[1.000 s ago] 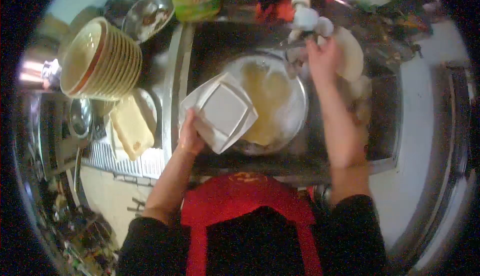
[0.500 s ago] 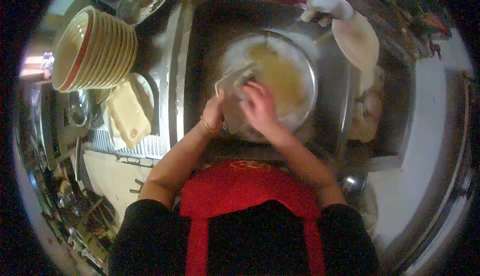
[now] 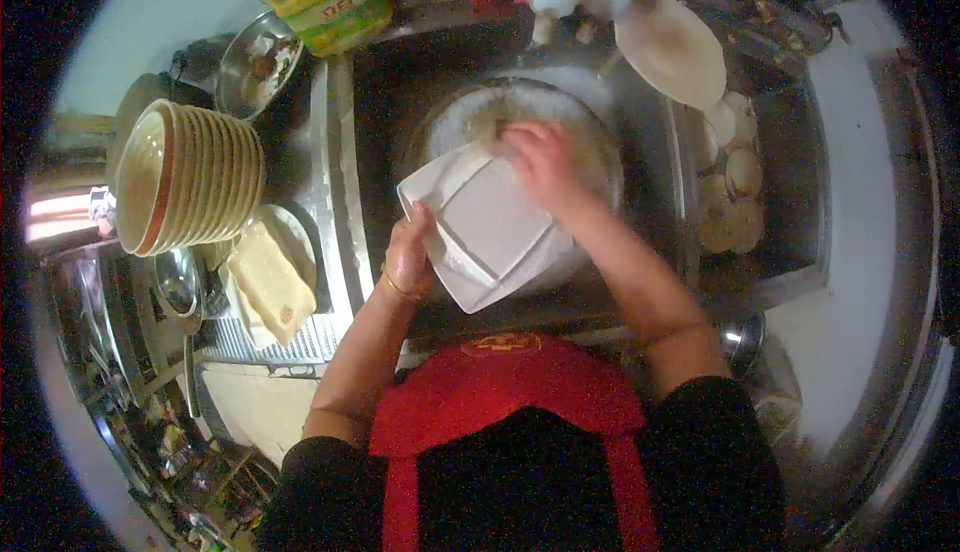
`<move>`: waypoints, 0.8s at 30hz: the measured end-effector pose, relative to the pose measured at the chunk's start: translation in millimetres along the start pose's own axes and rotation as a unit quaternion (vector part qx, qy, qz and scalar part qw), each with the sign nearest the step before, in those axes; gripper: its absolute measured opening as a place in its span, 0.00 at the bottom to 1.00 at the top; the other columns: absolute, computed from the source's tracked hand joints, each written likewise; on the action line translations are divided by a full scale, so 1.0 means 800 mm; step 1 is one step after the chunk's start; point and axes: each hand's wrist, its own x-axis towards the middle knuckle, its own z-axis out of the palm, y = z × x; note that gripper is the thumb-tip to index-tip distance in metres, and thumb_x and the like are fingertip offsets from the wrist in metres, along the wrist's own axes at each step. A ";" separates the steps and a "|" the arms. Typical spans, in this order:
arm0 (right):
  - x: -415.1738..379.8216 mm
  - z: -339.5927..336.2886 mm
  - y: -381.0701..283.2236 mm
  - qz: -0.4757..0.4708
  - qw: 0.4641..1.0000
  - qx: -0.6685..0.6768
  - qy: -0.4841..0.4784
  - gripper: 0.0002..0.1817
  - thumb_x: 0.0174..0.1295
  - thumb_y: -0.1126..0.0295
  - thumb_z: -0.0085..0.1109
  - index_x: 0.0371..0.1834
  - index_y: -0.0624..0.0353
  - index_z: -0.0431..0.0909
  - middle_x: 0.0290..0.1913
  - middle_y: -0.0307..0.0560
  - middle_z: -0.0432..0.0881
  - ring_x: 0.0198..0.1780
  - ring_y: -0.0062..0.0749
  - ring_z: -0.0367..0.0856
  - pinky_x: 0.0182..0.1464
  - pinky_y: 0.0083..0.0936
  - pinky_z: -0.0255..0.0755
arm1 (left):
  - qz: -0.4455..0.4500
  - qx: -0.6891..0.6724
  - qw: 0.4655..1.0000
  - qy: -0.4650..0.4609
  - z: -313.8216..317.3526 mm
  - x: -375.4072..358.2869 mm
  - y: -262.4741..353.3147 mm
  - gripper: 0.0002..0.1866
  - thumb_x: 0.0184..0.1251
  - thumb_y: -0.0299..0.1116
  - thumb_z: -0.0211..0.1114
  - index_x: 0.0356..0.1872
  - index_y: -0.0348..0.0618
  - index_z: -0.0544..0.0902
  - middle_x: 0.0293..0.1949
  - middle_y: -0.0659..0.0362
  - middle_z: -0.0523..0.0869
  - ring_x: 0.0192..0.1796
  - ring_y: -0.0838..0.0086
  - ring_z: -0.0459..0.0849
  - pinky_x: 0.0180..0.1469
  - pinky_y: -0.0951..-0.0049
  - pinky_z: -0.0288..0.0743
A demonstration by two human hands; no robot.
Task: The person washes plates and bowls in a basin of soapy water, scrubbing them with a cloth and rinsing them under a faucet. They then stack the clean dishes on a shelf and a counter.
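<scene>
A square white plate point(image 3: 495, 217) is tilted over a round metal basin point(image 3: 612, 167) of foamy water in the sink. My left hand point(image 3: 410, 252) grips the plate's left edge, thumb on its upper face. At the plate's far corner is my right hand point(image 3: 543, 167), its fingers closed around something greenish-brown that is blurred and partly hidden. Foam point(image 3: 560, 87) covers much of the water behind the plate.
Stacked bowls point(image 3: 190, 177), a cream rectangular dish point(image 3: 268, 277) and a metal bowl point(image 3: 260, 64) stand left. A yellow-green jug point(image 3: 330, 2) is behind. An oval plate point(image 3: 672, 50) and several dishes point(image 3: 735, 177) lie right. The sink's divider point(image 3: 685, 192) runs beside the basin.
The plate now faces up toward the camera and shows its whole square face. My right hand has moved to its far corner. The view has shifted slightly.
</scene>
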 end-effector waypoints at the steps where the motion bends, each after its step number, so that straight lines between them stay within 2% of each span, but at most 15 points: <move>1: 0.005 -0.008 0.000 0.053 0.998 0.040 0.001 0.17 0.46 0.74 0.55 0.43 0.56 0.76 0.47 0.46 0.74 0.50 0.43 0.69 0.53 0.37 0.61 | 0.004 0.005 1.000 0.014 0.002 -0.001 0.000 0.26 0.66 0.50 0.48 0.51 0.34 0.68 0.44 0.52 0.78 0.44 0.66 0.79 0.47 0.66 0.73; 2: 0.006 -0.011 -0.005 0.051 0.998 0.041 0.001 0.17 0.46 0.74 0.55 0.43 0.56 0.76 0.47 0.46 0.74 0.50 0.43 0.69 0.53 0.37 0.61 | 0.005 0.011 1.000 0.029 0.005 -0.003 -0.001 0.26 0.66 0.50 0.48 0.51 0.34 0.69 0.43 0.52 0.78 0.43 0.66 0.79 0.47 0.66 0.73; 4: 0.004 -0.021 -0.021 0.003 0.993 -0.113 -0.039 0.17 0.45 0.77 0.54 0.42 0.57 0.76 0.46 0.47 0.73 0.49 0.43 0.69 0.52 0.37 0.63 | 0.006 0.027 0.999 0.027 0.012 -0.006 0.002 0.26 0.66 0.49 0.48 0.51 0.34 0.69 0.43 0.52 0.78 0.43 0.66 0.79 0.47 0.66 0.73; 5: 0.007 -0.022 -0.027 0.004 0.993 -0.114 -0.037 0.17 0.45 0.77 0.54 0.42 0.57 0.76 0.46 0.47 0.73 0.49 0.43 0.69 0.52 0.37 0.63 | 0.004 0.043 0.999 0.027 0.014 -0.006 0.002 0.26 0.66 0.49 0.49 0.52 0.33 0.68 0.43 0.52 0.78 0.43 0.66 0.79 0.47 0.66 0.73; 7: 0.004 -0.017 -0.040 -0.038 0.997 -0.028 -0.066 0.15 0.48 0.76 0.52 0.43 0.57 0.76 0.46 0.51 0.72 0.48 0.48 0.71 0.51 0.39 0.66 | 0.002 0.050 0.999 0.018 0.011 -0.005 0.003 0.27 0.66 0.49 0.49 0.52 0.33 0.67 0.44 0.52 0.77 0.44 0.66 0.78 0.48 0.65 0.73; 10: 0.005 -0.022 -0.025 0.012 0.998 -0.056 -0.010 0.15 0.48 0.76 0.52 0.42 0.57 0.76 0.45 0.51 0.72 0.47 0.48 0.71 0.51 0.38 0.66 | 0.018 0.056 0.998 0.016 0.009 -0.006 0.008 0.28 0.65 0.50 0.49 0.54 0.34 0.66 0.47 0.52 0.76 0.47 0.64 0.77 0.50 0.64 0.71; 12: -0.006 -0.022 -0.011 0.012 0.998 -0.060 -0.015 0.15 0.48 0.76 0.52 0.41 0.58 0.76 0.45 0.52 0.72 0.47 0.49 0.70 0.51 0.38 0.65 | 0.031 0.054 0.998 0.028 0.007 -0.012 0.010 0.29 0.65 0.51 0.50 0.55 0.35 0.65 0.49 0.52 0.75 0.49 0.63 0.76 0.52 0.63 0.70; 15: -0.024 -0.042 -0.015 0.005 0.997 -0.063 -0.044 0.15 0.48 0.76 0.53 0.41 0.58 0.76 0.45 0.52 0.72 0.47 0.49 0.70 0.51 0.38 0.65 | 0.077 -0.052 0.995 0.025 0.007 -0.014 0.014 0.37 0.60 0.58 0.52 0.59 0.36 0.61 0.53 0.49 0.72 0.55 0.58 0.73 0.56 0.59 0.67; 17: -0.025 -0.050 -0.026 -0.003 0.996 -0.060 -0.070 0.15 0.48 0.75 0.53 0.41 0.59 0.76 0.45 0.52 0.72 0.48 0.48 0.70 0.52 0.38 0.65 | 0.067 -0.038 0.997 0.015 0.012 -0.021 0.027 0.37 0.59 0.58 0.52 0.59 0.36 0.61 0.53 0.49 0.72 0.55 0.58 0.73 0.55 0.59 0.68; 20: -0.009 -0.059 -0.052 -0.002 0.999 -0.027 -0.024 0.14 0.48 0.74 0.54 0.41 0.59 0.76 0.46 0.52 0.71 0.48 0.48 0.69 0.52 0.38 0.65 | 0.053 0.001 0.999 -0.007 0.010 -0.023 0.031 0.37 0.59 0.57 0.53 0.58 0.34 0.62 0.52 0.49 0.73 0.54 0.59 0.73 0.53 0.59 0.70; 22: 0.020 -0.066 -0.068 -0.032 0.998 -0.041 -0.023 0.14 0.48 0.74 0.54 0.40 0.59 0.76 0.46 0.51 0.71 0.48 0.48 0.69 0.52 0.39 0.65 | 0.036 0.124 0.992 -0.001 0.011 -0.022 0.035 0.35 0.60 0.56 0.54 0.56 0.33 0.64 0.50 0.50 0.74 0.51 0.62 0.75 0.51 0.61 0.71; 24: 0.026 -0.063 -0.070 -0.029 0.998 -0.054 -0.025 0.14 0.48 0.74 0.54 0.40 0.58 0.76 0.46 0.51 0.71 0.48 0.48 0.69 0.51 0.39 0.66 | 0.053 0.084 0.995 0.001 0.014 -0.020 0.031 0.33 0.62 0.55 0.53 0.55 0.32 0.65 0.47 0.51 0.75 0.47 0.65 0.76 0.49 0.63 0.71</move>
